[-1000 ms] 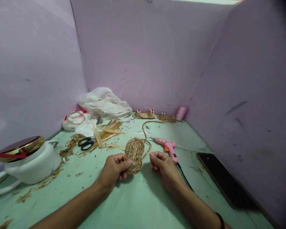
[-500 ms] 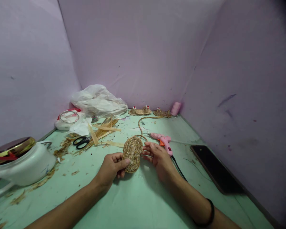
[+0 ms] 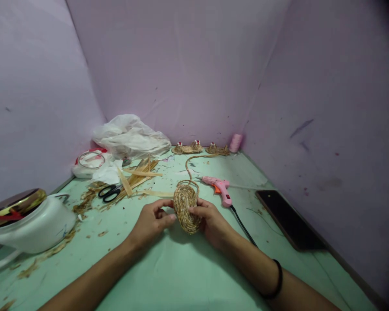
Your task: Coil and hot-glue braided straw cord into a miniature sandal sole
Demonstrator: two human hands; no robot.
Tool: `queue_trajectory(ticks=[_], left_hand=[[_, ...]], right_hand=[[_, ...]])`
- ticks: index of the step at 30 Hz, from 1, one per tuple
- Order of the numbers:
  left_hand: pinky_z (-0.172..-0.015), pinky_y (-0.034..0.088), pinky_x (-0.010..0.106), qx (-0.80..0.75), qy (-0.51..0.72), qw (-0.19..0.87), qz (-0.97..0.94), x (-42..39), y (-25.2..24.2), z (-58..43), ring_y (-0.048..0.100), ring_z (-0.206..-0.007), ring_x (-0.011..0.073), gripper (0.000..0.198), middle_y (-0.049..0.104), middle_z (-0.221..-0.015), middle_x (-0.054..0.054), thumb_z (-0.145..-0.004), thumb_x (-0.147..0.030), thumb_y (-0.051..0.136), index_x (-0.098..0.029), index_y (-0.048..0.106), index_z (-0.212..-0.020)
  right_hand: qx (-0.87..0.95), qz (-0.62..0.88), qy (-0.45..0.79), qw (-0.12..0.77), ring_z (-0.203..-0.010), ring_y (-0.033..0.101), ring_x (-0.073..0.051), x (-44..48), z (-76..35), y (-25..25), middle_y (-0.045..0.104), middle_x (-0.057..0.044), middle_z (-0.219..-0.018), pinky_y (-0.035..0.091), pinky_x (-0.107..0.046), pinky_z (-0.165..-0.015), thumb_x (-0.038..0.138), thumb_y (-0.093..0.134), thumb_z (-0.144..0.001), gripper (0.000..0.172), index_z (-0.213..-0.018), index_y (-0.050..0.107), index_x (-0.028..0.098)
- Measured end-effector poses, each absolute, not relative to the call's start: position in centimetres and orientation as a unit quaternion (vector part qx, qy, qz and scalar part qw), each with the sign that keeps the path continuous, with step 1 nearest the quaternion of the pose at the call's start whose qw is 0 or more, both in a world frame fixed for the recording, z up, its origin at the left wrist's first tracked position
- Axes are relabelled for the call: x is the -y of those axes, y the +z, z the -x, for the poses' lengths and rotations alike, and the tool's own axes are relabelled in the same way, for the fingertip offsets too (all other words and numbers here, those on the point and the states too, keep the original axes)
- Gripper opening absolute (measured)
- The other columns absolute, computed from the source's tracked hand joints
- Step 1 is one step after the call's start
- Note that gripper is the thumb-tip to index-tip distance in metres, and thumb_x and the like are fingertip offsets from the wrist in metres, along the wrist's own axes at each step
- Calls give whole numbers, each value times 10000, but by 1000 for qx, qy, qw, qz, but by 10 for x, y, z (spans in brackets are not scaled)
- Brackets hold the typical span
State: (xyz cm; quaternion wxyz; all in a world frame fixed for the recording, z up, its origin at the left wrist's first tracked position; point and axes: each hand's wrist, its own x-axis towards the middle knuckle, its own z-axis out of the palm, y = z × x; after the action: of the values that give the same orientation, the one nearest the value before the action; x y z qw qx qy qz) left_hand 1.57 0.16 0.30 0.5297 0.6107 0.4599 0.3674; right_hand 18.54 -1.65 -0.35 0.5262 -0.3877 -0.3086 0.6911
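Note:
A coiled straw-rope piece (image 3: 185, 208), a long oval slightly narrowed at its middle, is tilted above the table in front of me. My right hand (image 3: 212, 219) pinches its right edge, thumb on the upper face and fingers partly hidden behind. Beside the left edge is my left hand (image 3: 155, 220), thumb and index finger apart, the index fingertip at the rim; whether it touches I cannot tell. From the top of the coil a loose rope tail (image 3: 188, 166) winds back across the table. To the right lies a pink glue gun (image 3: 218, 185) with a black cord.
Black-handled scissors (image 3: 110, 192) and straw strips (image 3: 139, 175) lie on the left, near a white pot (image 3: 35, 226). A plastic bag (image 3: 131, 136), small woven sandals (image 3: 187, 149) and a pink thread spool (image 3: 235, 143) stand at the back. A phone (image 3: 288, 220) lies right.
The coiled piece has shifted slightly right and turned. My right hand has closed on its right edge, while my left hand has let go of the left side and opened its thumb away.

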Motion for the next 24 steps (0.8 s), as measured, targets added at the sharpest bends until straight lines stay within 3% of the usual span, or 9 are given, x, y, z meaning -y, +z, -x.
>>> queue_trajectory(ticks=[4,7,11,15,19,24], left_hand=[[-556,362,237,-390,360,568,-629,1,0,-22,462,-584,120,227,592,-655,24,-621,-333,681,-122,649,-697],[-519,338,225,-410,375,569,-606,3,1,-23,427,-522,100,210,535,-548,-8,-613,-331,690,-134,619,-601],[-411,235,198,-468,364,573,-566,-1,6,-17,337,-393,60,250,480,-429,-40,-604,-373,698,-131,642,-631],[-378,233,182,-505,408,541,-535,-13,10,-5,341,-356,53,285,474,-380,-38,-584,-394,719,-122,638,-606],[-364,245,161,-521,473,516,-488,-32,10,9,386,-385,49,292,518,-460,-32,-554,-380,722,-119,629,-648],[-354,258,160,-528,488,522,-458,-48,3,14,392,-362,44,244,522,-449,-28,-556,-340,689,-117,601,-607]], right_hand=[[322,384,682,534,-650,601,-156,22,-181,-2,684,-26,-738,448,-273,-622,244,768,-554,340,-853,639,144],[337,401,654,546,-648,592,-150,23,-181,-2,681,-26,-748,449,-266,-616,272,808,-535,382,-854,642,143],[334,426,630,557,-625,588,-140,16,-187,-4,676,-3,-711,453,-260,-616,269,819,-520,391,-850,646,151],[330,449,627,544,-626,602,-134,11,-193,-5,692,-5,-720,459,-247,-615,245,827,-492,381,-821,663,146],[337,460,666,481,-527,577,-111,15,-192,-1,677,-2,-647,443,-229,-527,250,829,-470,356,-763,664,134],[378,420,755,333,-504,577,-108,26,-188,3,669,-28,-632,458,-230,-523,217,850,-423,367,-725,681,98]])
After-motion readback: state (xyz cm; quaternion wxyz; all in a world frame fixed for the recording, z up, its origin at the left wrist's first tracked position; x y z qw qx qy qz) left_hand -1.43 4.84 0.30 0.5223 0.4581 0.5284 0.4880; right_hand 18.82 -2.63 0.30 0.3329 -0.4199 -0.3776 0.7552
